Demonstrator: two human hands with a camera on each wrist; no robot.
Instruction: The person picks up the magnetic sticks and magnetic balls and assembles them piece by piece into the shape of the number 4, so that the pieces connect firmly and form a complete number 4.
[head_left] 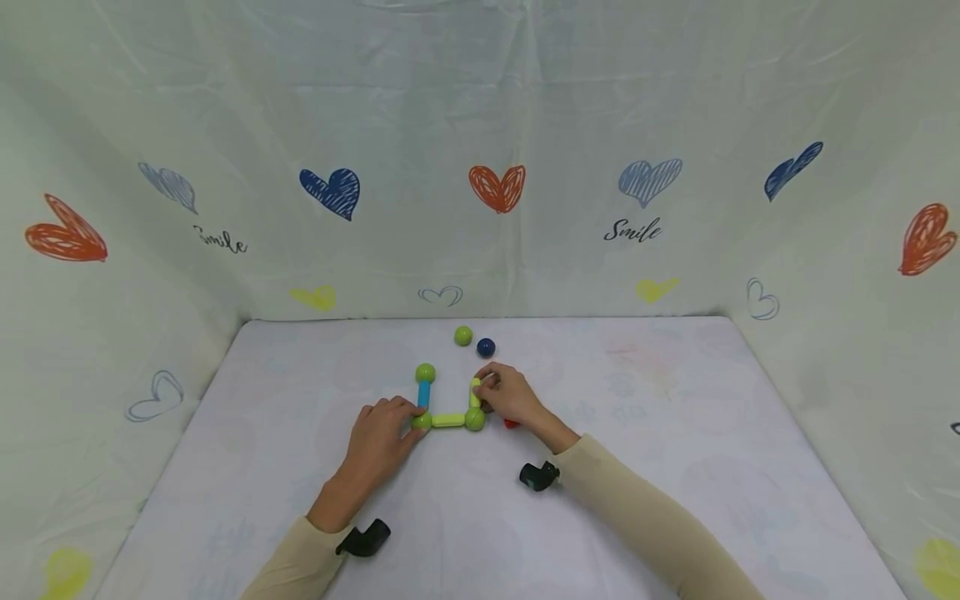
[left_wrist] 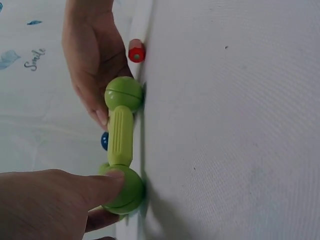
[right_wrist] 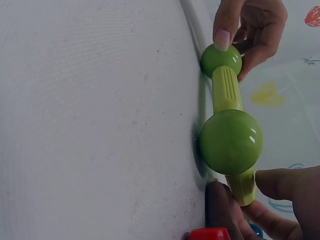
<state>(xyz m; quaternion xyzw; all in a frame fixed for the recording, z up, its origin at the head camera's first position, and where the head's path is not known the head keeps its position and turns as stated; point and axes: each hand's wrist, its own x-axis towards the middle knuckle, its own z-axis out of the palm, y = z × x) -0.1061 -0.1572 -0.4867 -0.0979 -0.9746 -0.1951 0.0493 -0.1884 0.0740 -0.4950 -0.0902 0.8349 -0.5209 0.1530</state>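
Note:
A U-shaped build of balls and rods lies on the table. Its near side is a yellow-green rod [head_left: 448, 421] between two green balls, the left corner ball [left_wrist: 125, 190] and the right corner ball [right_wrist: 231, 142]. From the left corner a blue rod [head_left: 424, 395] runs back to another green ball [head_left: 425, 372]. My left hand [head_left: 381, 433] pinches the left corner ball between thumb and fingers. With thumb and fingertips my right hand [head_left: 512, 395] pinches a second yellow-green rod [right_wrist: 242, 188], which stands against the right corner ball and points away from me.
Behind the build lie a loose green ball [head_left: 463, 336] and a dark blue ball [head_left: 486, 347]. A red rod [left_wrist: 136, 51] lies by my right hand, partly hidden under it in the head view. A patterned white curtain [head_left: 420, 108] rises behind the table [head_left: 637, 517].

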